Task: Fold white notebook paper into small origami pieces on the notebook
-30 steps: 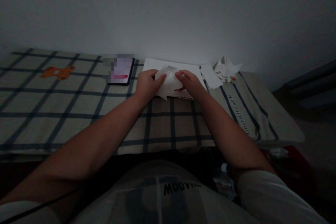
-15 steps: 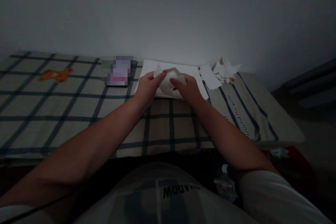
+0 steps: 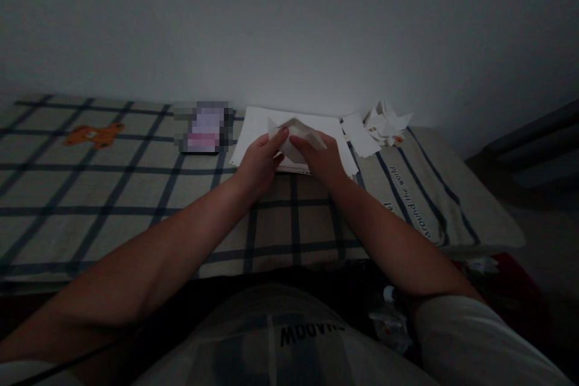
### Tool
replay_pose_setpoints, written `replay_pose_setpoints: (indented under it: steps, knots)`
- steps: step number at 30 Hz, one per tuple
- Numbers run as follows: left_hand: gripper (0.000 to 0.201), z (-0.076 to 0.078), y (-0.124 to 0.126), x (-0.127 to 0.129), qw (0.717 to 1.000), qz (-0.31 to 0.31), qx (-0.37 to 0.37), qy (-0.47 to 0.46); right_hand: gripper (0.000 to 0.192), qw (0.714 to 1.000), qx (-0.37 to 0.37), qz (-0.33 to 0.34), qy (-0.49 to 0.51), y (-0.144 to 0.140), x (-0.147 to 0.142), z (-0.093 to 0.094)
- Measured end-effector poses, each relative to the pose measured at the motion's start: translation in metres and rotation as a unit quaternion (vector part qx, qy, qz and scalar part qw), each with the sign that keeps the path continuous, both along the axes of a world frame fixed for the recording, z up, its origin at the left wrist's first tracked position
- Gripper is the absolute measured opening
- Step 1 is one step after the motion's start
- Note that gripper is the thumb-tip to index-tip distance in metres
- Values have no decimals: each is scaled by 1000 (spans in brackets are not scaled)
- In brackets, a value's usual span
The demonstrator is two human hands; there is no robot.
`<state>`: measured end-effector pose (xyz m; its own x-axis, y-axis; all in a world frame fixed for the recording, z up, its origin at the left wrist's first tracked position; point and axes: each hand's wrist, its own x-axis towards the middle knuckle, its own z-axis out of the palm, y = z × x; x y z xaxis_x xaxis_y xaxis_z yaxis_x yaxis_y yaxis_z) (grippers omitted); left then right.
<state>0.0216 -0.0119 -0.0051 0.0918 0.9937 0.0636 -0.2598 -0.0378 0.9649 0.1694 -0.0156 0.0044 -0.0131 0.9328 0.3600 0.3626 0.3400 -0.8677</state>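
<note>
Hands: left hand [image 3: 259, 160] and right hand [image 3: 322, 160] both pinch one folded paper [image 3: 295, 132], held between them over white sheets [image 3: 253, 132]; scraps [image 3: 384, 123] far right.

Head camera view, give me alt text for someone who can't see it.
Two bare hands, the left hand and right hand, pinch a folded white paper piece above a white sheet on a plaid cloth. A pile of folded paper scraps lies to the right, a phone to the left.
</note>
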Motion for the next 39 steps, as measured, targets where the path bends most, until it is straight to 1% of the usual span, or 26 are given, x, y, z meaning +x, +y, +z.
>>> replay_pose_setpoints:
  steps: [3, 5, 9, 12, 18, 21, 24, 27, 33, 35, 37, 39]
  knots:
    - [43, 0, -1, -1, 998, 27, 1, 52, 37, 1000, -1, -13, 7, 1, 1, 0]
    - [40, 0, -1, -2, 996, 48, 7, 70, 38, 1000, -6, -11, 8, 2, 1, -1]
    - [36, 3, -1, -4, 992, 92, 44, 70, 37, 999, -38, -4, 5, 8, 2, -4]
    - [35, 4, -1, -4, 990, 115, 50, 67, 37, 999, -45, -8, 5, 10, 4, -6]
    - [39, -1, 2, -4, 992, 84, 25, 93, 41, 997, -52, -6, 51, 10, 6, -7]
    - [37, -3, 5, -6, 990, 95, 25, 100, 42, 997, -62, -4, 46, 11, 5, -7]
    - [32, -1, 6, -8, 984, 133, 44, 113, 42, 996, -48, 20, 74, 13, 4, -7]
    - [29, 2, 8, -10, 981, 159, 42, 106, 40, 994, -31, 40, 95, 14, 4, -6]
    - [31, 0, 9, -9, 987, 134, 29, 89, 33, 997, -30, 20, 68, 17, 8, -7]
    - [34, 0, 9, -9, 986, 130, 24, 101, 33, 998, -27, 29, 46, 19, 10, -10]
    - [35, 0, 10, -11, 983, 133, 38, 122, 34, 999, -7, 45, 27, 22, 13, -12]
    - [35, 1, 11, -15, 976, 143, 61, 155, 40, 998, 44, 44, 11, 26, 17, -14]
